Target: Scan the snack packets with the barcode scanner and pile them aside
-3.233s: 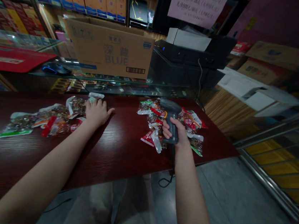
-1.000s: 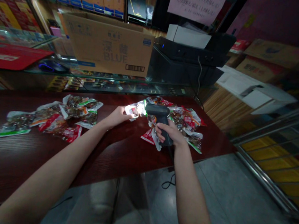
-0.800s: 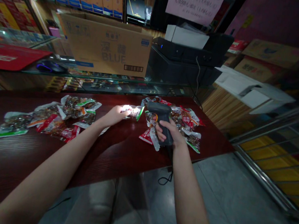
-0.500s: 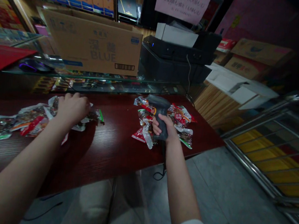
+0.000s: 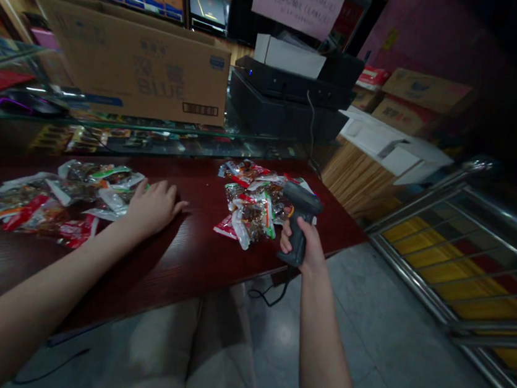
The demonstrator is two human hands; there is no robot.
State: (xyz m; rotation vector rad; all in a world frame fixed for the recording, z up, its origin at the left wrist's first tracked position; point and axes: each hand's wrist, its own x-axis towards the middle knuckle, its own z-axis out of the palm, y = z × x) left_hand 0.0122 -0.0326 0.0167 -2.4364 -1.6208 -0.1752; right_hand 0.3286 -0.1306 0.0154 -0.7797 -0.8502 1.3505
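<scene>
A dark grey, pistol-shaped plastic scanner (image 5: 302, 200) was grasped by the right hand (image 5: 311, 245), its handle wrapped by the clenched fingers and the thumb. The scanner was held at the right side of a loose heap of shiny plastic packets with red, green and white trim (image 5: 256, 212), part of which was hidden behind it; whether any packet was touched by it could not be told. A thin black cable (image 5: 269, 301) was seen hanging in a loop beneath the handle, past the near edge of the glossy red-brown wooden table (image 5: 185, 260).

The left hand (image 5: 153, 208) was laid palm down at the right end of a second heap, made up of clear plastic packets with brown contents and green, red and orange edging (image 5: 83, 174). Its thumb was stretched out away from the fingers (the fingertips were partly hidden, so it could not be told whether a packet was pinched). Bare tabletop was left between the two heaps.

Behind the table, a brown cardboard carton printed with "BLUE" (image 5: 137, 68) was stood on a glass-topped display counter (image 5: 255, 136). A black computer mouse lit in purple (image 5: 30, 102) was placed left of the carton.
</scene>
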